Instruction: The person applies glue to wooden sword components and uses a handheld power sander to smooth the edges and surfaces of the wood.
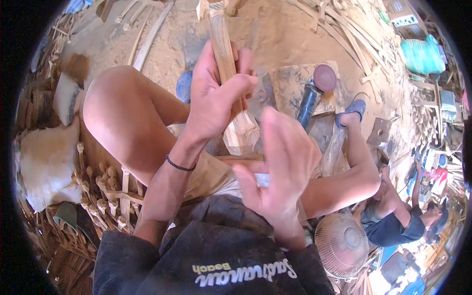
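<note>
My left hand (210, 108) is closed round the middle of a roughly carved wooden piece (223, 54). The piece has a slim shaft and a thicker faceted lower end, held slanting over my lap. Its upper end runs to the top edge of the view. Close to the right of that lower end is my right hand (290, 164), slightly blurred, with thumb and fingers apart and nothing in it. Beyond it, an angle grinder (309, 101) with a round reddish-brown disc (325, 77) lies on a wooden block (282, 88).
Many wooden pieces with knobbed ends (101, 204) are heaped to my left beside a pale sack (49, 167). Long wood strips (152, 37) lie on the sandy ground. A fan (341, 245) stands at lower right. Another person (393, 223) sits farther right, near a turquoise bundle (423, 54).
</note>
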Demonstrator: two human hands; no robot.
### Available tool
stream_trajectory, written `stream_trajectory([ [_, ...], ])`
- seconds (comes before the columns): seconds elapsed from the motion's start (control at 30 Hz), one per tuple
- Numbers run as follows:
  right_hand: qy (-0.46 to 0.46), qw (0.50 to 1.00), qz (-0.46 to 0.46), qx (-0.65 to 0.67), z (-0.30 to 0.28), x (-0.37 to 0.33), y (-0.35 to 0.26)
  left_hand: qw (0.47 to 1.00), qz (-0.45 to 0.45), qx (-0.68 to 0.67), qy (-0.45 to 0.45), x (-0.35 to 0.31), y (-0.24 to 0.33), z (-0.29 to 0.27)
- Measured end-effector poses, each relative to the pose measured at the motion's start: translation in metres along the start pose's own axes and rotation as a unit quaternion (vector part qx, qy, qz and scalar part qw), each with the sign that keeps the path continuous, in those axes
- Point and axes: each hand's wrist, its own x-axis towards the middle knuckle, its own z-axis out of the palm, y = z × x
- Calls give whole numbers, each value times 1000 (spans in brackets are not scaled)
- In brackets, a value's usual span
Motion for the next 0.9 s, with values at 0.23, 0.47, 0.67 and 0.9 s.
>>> stream_trajectory([
  [0.23, 14, 998, -24, -62, 30, -44, 1, 1000, 9, 21, 0, 1, 10, -2],
  [0.47, 6, 995, -16, -102, 31, -20, -14, 1000, -14, -5, 12, -2, 8, -6],
  [0.67, 72, 996, 52, -24, 51, -65, -12, 999, -25, -7, 42, 4, 13, 4],
  [0.9, 34, 999, 21, -2, 47, -37, -15, 999, -22, 15, 36, 4, 13, -5],
])
